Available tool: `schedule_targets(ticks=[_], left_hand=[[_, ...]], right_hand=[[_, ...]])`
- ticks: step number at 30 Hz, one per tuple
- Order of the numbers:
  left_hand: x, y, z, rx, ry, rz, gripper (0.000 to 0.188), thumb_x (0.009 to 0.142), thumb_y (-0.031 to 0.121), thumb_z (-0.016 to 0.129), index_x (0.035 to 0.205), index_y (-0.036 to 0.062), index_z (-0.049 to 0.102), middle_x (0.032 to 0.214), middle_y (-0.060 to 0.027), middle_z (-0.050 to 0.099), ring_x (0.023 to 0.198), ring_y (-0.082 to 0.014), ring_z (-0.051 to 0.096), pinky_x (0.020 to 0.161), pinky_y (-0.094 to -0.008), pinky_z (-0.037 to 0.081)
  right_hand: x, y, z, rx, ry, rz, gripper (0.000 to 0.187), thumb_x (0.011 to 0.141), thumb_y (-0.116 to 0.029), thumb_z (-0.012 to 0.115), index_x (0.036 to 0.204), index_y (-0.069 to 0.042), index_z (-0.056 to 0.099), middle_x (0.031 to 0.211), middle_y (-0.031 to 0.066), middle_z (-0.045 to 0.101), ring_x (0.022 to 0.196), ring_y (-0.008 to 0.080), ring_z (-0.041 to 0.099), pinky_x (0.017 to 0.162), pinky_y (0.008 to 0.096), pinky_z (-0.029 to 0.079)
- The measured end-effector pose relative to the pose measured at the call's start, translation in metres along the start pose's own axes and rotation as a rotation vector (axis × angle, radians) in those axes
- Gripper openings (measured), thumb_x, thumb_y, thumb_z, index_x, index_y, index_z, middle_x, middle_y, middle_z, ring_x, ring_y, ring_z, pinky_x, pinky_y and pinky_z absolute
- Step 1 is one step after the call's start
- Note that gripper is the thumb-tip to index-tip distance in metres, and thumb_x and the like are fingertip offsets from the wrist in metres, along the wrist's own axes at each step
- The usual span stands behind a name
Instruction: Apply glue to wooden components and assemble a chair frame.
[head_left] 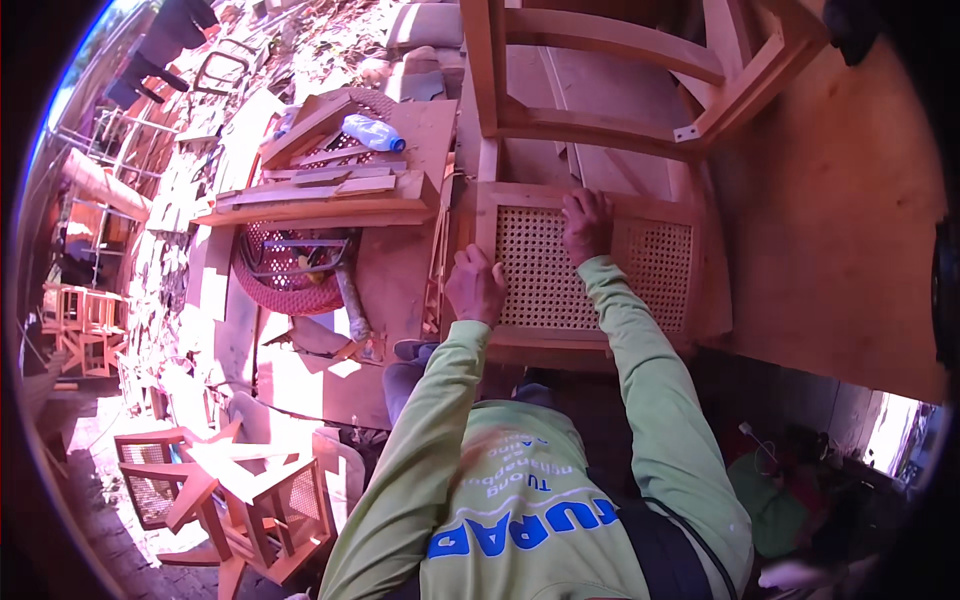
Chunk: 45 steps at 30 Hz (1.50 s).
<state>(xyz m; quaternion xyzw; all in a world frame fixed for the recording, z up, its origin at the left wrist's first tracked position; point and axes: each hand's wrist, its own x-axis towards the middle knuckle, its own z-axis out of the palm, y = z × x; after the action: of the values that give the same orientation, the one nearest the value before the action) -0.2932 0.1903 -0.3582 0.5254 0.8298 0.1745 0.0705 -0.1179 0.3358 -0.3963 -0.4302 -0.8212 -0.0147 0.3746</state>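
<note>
In front of me lies a wooden frame panel filled with woven cane (543,265), its mesh full of small holes. My left hand (475,285) is closed round the panel's left edge, fingers curled on the wood. My right hand (588,225) grips the far rail, and its forearm crosses over the cane. Just beyond the panel stands a wooden chair frame (610,125) with curved rails and a small metal plate at one joint. How the panel and the chair frame meet is partly hidden.
To the left, a board holds wood strips (320,190), a plastic bottle (373,133), a bow-shaped saw (295,255) and a red woven round seat (290,295). Wooden chair parts with cane (240,490) lie lower left. A large plywood sheet (830,200) stands at the right.
</note>
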Motion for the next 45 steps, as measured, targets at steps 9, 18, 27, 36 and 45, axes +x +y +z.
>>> schedule_targets(ticks=[9, 18, 27, 36, 45], left_hand=[[0.004, -0.001, 0.004, 0.030, -0.009, -0.067, 0.038, 0.084, 0.023, 0.075, 0.107, 0.0037, 0.051, 0.104, -0.0199, 0.062, 0.094, -0.0391, 0.069, 0.074, -0.0492, 0.058], [0.002, -0.014, -0.003, -0.060, -0.041, -0.101, 0.036, 0.088, 0.027, 0.073, 0.105, 0.0028, 0.052, 0.103, -0.0224, 0.063, 0.092, -0.0410, 0.068, 0.076, -0.0502, 0.057], [-0.036, -0.078, -0.119, -0.446, 0.216, 0.090, 0.021, 0.096, 0.012, 0.068, 0.114, 0.0016, 0.063, 0.096, -0.0162, 0.066, 0.082, -0.0313, 0.069, 0.072, -0.0400, 0.055], [-0.069, -0.173, -0.145, -0.432, 0.310, -0.136, 0.017, 0.097, 0.005, 0.063, 0.113, -0.0004, 0.063, 0.098, -0.0151, 0.066, 0.086, -0.0274, 0.067, 0.076, -0.0374, 0.054], [-0.093, -0.175, -0.168, -0.515, 0.322, -0.200, 0.015, 0.095, -0.002, 0.062, 0.110, -0.0015, 0.063, 0.102, -0.0160, 0.066, 0.092, -0.0316, 0.067, 0.084, -0.0384, 0.053]], right_hand=[[0.000, -0.002, 0.003, -0.042, -0.034, 0.014, 0.022, 0.080, -0.008, 0.074, 0.100, -0.009, 0.067, 0.104, 0.0063, 0.060, 0.102, 0.0300, 0.058, 0.091, 0.0463, 0.043], [0.000, -0.012, 0.010, 0.004, -0.008, -0.008, 0.024, 0.080, -0.006, 0.072, 0.102, -0.006, 0.065, 0.108, 0.0094, 0.061, 0.107, 0.0324, 0.059, 0.094, 0.0499, 0.045], [-0.007, 0.006, -0.004, 0.076, 0.005, -0.011, 0.033, 0.086, 0.002, 0.066, 0.119, 0.000, 0.065, 0.115, 0.0162, 0.063, 0.112, 0.0391, 0.059, 0.100, 0.0517, 0.047], [0.169, -0.112, 0.012, 0.527, -0.229, -0.310, 0.029, 0.091, 0.007, 0.058, 0.119, -0.001, 0.063, 0.110, 0.0175, 0.061, 0.098, 0.0374, 0.066, 0.087, 0.0438, 0.055], [0.286, -0.144, 0.176, -0.075, -0.524, -1.047, 0.077, 0.089, -0.003, 0.057, 0.157, -0.035, 0.039, 0.148, 0.0190, 0.041, 0.131, 0.0384, 0.048, 0.100, 0.0519, 0.048]])
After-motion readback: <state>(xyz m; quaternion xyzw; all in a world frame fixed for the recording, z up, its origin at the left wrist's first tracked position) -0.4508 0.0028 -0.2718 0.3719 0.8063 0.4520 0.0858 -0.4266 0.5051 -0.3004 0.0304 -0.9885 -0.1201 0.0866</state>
